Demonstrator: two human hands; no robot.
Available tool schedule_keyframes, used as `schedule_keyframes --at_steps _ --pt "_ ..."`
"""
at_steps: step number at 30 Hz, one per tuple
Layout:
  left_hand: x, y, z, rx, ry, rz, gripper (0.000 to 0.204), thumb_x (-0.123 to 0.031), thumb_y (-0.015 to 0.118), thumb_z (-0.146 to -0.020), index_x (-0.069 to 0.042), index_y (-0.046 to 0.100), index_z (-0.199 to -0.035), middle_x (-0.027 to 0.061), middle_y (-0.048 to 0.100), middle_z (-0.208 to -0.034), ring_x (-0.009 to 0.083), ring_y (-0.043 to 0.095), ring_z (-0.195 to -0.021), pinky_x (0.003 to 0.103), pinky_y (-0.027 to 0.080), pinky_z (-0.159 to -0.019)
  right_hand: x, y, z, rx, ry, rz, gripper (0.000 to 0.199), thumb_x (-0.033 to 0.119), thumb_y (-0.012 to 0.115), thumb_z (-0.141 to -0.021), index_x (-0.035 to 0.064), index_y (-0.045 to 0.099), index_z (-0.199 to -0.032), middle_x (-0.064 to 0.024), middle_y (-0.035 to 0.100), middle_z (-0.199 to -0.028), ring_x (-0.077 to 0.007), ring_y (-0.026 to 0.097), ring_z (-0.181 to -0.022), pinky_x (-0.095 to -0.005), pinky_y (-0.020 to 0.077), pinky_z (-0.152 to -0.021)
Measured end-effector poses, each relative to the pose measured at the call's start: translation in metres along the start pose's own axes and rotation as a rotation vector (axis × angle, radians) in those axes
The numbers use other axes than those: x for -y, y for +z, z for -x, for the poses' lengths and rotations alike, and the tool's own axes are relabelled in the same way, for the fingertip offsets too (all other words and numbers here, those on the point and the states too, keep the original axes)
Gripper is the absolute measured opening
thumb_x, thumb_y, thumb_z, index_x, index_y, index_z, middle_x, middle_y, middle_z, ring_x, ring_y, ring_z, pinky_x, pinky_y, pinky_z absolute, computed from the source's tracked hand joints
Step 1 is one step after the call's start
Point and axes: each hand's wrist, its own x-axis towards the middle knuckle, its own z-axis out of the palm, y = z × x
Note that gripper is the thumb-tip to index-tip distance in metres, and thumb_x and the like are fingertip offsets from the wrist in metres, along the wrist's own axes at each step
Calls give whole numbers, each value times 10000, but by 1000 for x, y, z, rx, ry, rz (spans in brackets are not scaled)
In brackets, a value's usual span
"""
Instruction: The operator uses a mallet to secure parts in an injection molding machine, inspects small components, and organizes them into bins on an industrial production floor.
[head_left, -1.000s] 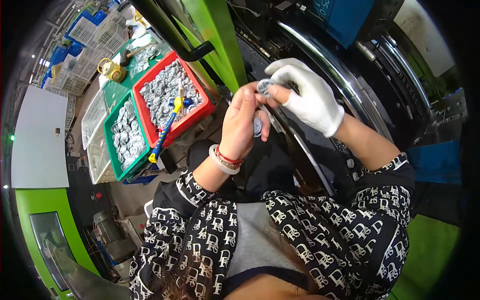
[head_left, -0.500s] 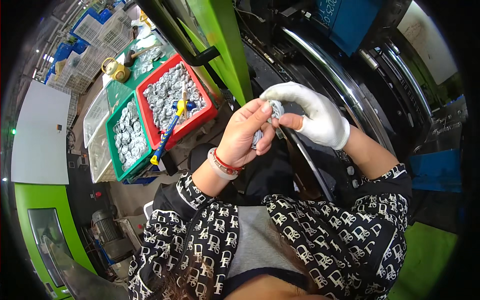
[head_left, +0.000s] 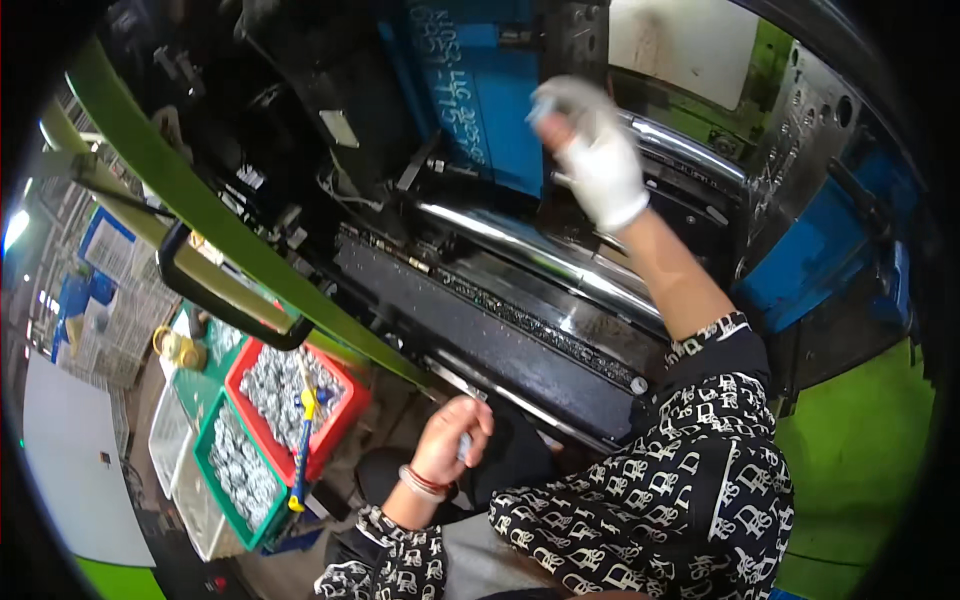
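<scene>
My left hand (head_left: pixel 448 440), bare with bands at the wrist, is curled low in front of my body. A small grey part (head_left: pixel 465 446) shows between its fingers and palm. My right hand (head_left: pixel 600 165), in a white glove with the thumb bare, reaches into the machine between the blue-sided blocks, smeared by motion. At its thumb tip is a small blurred grey piece (head_left: pixel 544 108), pinched against the gloved fingers. Beneath the right hand runs a shiny steel bar (head_left: pixel 520 245). Its fingertips are near a blue plate (head_left: pixel 490 110) with white writing.
A red bin (head_left: pixel 345 415) and a green bin (head_left: pixel 215 465) at left hold many grey parts. A yellow-and-blue hammer (head_left: pixel 303 440) lies across the red bin. A green door frame (head_left: pixel 230 235) with a black handle (head_left: pixel 190 290) stands between bins and machine. At right is a drilled metal block (head_left: pixel 800 150).
My hands have parted. The right hand has gone from beside the left up into the machine; the left has dropped lower, still holding a grey part. My view has turned toward the machine.
</scene>
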Motion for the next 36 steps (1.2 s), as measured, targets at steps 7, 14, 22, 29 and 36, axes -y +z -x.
schedule_keyframes --at_steps 7,14,22,29,36 --pt "100 -50 -20 -239 -362 -225 265 -260 431 -941 -26 556 -955 63 601 -655 99 445 -388 217 345 -351 -173 -79 -82 -344 271 -48 360 41 591 -832 -38 496 -1170 -87 574 -1033 -159 569 -903 -280 507 -777" --pt "99 -55 -23 -270 -416 -298 308 -282 434 -943 -21 569 -1037 68 583 -578 103 395 -329 227 312 -331 -229 -78 -109 -403 397 -93 342 20 625 -796 -2 548 -1129 -102 622 -1033 -147 584 -910 -263 461 -808" --pt "100 -52 -23 -275 -420 -308 312 -291 444 -938 -25 574 -1040 70 582 -576 103 391 -321 230 304 -324 -218 -82 -113 -292 354 307 340 105 630 -801 28 569 -1126 -102 633 -1046 -148 589 -956 -259 444 -845" --pt "100 -52 -23 -281 -415 -318 310 -292 452 -935 -26 577 -1034 71 581 -571 105 392 -321 234 303 -323 -217 -76 -123 -295 322 470 328 119 644 -783 76 597 -1105 -107 638 -1037 -237 612 -920 -299 451 -830" --pt "100 -49 -21 -263 -406 -320 301 -264 427 -946 -17 573 -1035 62 586 -568 110 397 -319 229 305 -325 -209 -68 -120 -442 324 565 278 135 650 -766 86 641 -1039 -103 639 -1028 -231 609 -956 -282 454 -836"
